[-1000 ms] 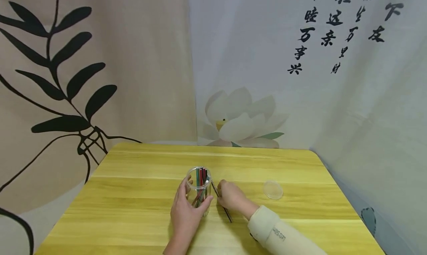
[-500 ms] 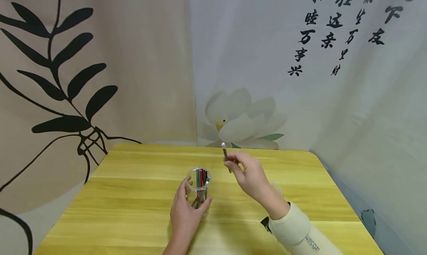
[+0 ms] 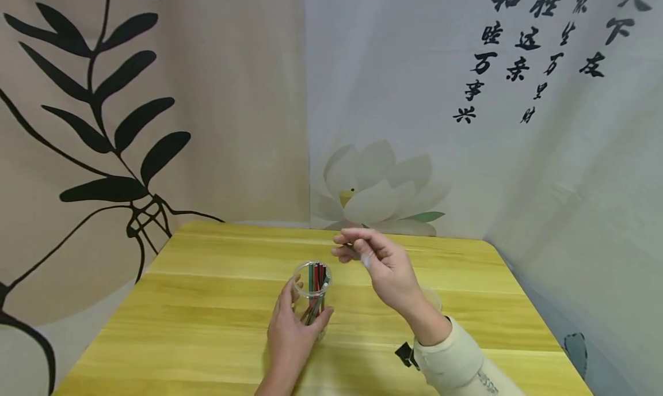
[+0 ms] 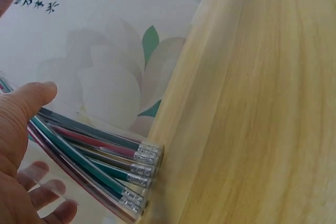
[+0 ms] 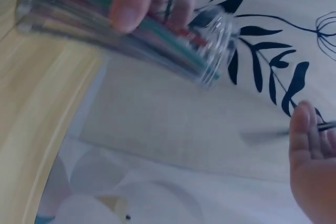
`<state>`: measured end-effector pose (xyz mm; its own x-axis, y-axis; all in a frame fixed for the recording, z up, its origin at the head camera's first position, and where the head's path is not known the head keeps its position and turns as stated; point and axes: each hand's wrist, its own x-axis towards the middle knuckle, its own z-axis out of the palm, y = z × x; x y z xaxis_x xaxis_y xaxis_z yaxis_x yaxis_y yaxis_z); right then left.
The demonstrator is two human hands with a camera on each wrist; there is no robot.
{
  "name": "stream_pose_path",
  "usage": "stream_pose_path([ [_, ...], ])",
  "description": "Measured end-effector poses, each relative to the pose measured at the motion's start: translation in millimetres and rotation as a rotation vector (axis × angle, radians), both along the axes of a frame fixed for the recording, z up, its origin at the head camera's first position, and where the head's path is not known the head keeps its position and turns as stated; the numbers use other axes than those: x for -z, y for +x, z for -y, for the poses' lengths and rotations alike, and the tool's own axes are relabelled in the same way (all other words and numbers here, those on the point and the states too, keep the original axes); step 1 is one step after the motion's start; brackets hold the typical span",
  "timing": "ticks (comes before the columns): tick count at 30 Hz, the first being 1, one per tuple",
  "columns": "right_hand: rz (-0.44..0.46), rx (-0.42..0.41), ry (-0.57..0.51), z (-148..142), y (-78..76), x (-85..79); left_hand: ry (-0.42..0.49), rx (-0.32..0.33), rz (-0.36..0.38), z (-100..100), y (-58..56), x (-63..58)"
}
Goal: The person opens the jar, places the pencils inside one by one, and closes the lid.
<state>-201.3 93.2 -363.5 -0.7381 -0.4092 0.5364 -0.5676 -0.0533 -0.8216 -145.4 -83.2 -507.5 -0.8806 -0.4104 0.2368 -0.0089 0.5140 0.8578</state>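
Note:
My left hand (image 3: pixel 291 341) grips a clear plastic jar (image 3: pixel 312 294) that stands upright on the table, thumb on its near right side. Inside the jar lean several pencils (image 3: pixel 317 278) in green, red and dark colours. Their silver-banded ends rest at the jar's bottom in the left wrist view. Up and to the right of the rim, my right hand (image 3: pixel 388 272) pinches one dark pencil (image 5: pixel 324 126) between thumb and fingers. Its whitish end (image 3: pixel 365 261) shows by the thumb; the far end is blurred in the right wrist view.
A round clear lid (image 3: pixel 431 298) lies on the wooden table (image 3: pixel 197 327), partly hidden behind my right wrist. A cloth backdrop (image 3: pixel 248 96) with printed leaves, a lotus and writing hangs behind the table's far edge. A small black device (image 3: pixel 406 354) sits by my right cuff.
My right hand has lifted the pencil from beside the jar, up and to the right. The pencil's whitish end has swung from pointing up to lying by the thumb. The left hand stays on the jar.

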Motion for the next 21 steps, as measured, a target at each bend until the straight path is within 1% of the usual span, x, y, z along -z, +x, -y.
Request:
stream_pose_path([
  [2,0.018,-0.014,-0.024,4.9,1.3,-3.7,-0.002,-0.002,0.002,1.1,-0.2,-0.9],
  [5,0.005,0.009,-0.068,17.8,3.3,-6.5,0.001,-0.006,0.006,2.8,-0.1,-1.1],
  [8,0.003,0.011,-0.134,32.8,3.0,-3.5,0.003,-0.006,0.004,3.6,0.4,1.0],
  [12,0.040,0.028,-0.198,45.8,-1.9,3.9,0.004,-0.003,-0.012,3.8,0.6,3.6],
  [15,0.082,0.047,-0.237,50.5,-6.0,5.3,0.006,-0.004,-0.011,3.2,0.5,2.3],
  [17,0.106,0.059,-0.282,52.3,-6.8,3.6,0.005,-0.006,0.000,2.5,0.8,0.8],
  [21,0.107,0.073,-0.364,53.9,-6.7,0.3,-0.002,-0.013,0.009,2.1,0.3,-0.7],
])
